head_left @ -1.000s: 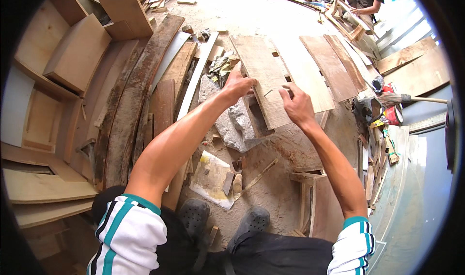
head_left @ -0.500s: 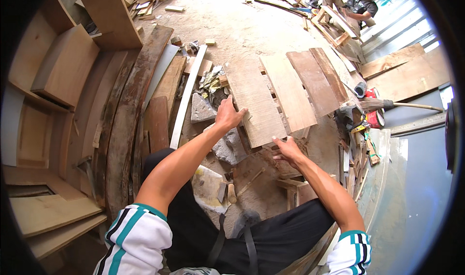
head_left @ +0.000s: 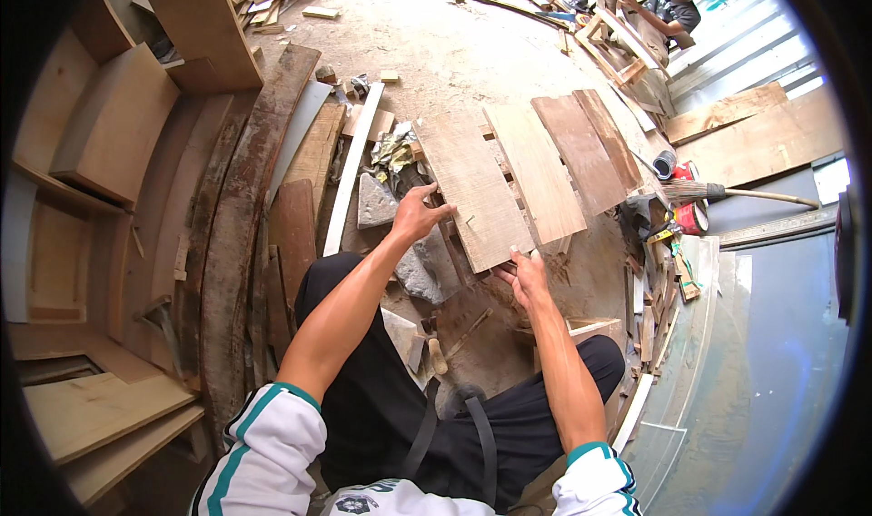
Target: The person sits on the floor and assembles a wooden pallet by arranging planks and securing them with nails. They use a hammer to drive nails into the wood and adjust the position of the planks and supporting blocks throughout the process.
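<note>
A light wooden board (head_left: 472,184) lies in front of me, the leftmost in a row of boards. My left hand (head_left: 420,214) is closed on its left edge, with the thumb on the top face. At its near end, my right hand (head_left: 524,280) grips the edge near the right corner, thumb above and the other fingers partly hidden below. Beside it lie a paler board (head_left: 536,173), a reddish-brown board (head_left: 581,153) and a narrower brown board (head_left: 607,139). Dark gaps show between the first boards, and what holds them up is mostly hidden.
Broken concrete lumps (head_left: 422,271) and a wooden-handled tool (head_left: 436,357) lie near my legs. Long planks (head_left: 245,207) and wooden cabinets (head_left: 118,134) line the left. A broom (head_left: 763,196) and red cans (head_left: 692,218) are at right. Another person (head_left: 658,12) sits far right.
My right hand has moved slightly left and closed on the board's near end, its forearm swinging inward. My left hand stays at the left edge. My knees have shifted.
</note>
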Demonstrator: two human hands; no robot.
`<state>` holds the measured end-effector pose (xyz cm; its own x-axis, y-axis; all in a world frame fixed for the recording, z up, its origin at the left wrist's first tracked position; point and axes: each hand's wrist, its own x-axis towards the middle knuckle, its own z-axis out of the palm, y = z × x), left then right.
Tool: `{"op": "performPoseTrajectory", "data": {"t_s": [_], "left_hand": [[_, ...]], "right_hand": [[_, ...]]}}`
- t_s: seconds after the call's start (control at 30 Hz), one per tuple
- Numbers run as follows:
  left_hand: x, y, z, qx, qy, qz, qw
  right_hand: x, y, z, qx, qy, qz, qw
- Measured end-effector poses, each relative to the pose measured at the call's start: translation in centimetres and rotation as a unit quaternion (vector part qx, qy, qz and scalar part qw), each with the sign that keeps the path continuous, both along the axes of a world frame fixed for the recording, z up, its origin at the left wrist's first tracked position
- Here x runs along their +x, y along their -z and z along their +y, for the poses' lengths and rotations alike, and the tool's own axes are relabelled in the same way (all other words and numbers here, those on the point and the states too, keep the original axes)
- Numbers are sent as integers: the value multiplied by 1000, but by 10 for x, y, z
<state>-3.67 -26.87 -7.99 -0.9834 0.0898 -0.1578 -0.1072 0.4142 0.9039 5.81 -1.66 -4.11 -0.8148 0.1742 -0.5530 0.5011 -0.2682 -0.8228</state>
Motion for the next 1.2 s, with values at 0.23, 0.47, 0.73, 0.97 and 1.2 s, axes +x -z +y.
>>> {"op": "performPoseTrajectory", "data": {"t_s": [0.23,0.47,0.73,0.97,1.2], "left_hand": [[8,-3,14,19,-12,14,1000],[12,-4,17,44,-15,19,999],[9,3,22,4,-34,17,999],[-1,9,15,-14,-32,25,999],[-63,-48,33,-255,-24,58,965]], "right_hand": [[5,11,13,-23,4,27,999],[8,17,9,-22,33,13,999],[11,19,0,-81,145,-14,986],[3,14,-6,-85,167,-23,982],[9,15,-4,-68,171,-24,983]]}}
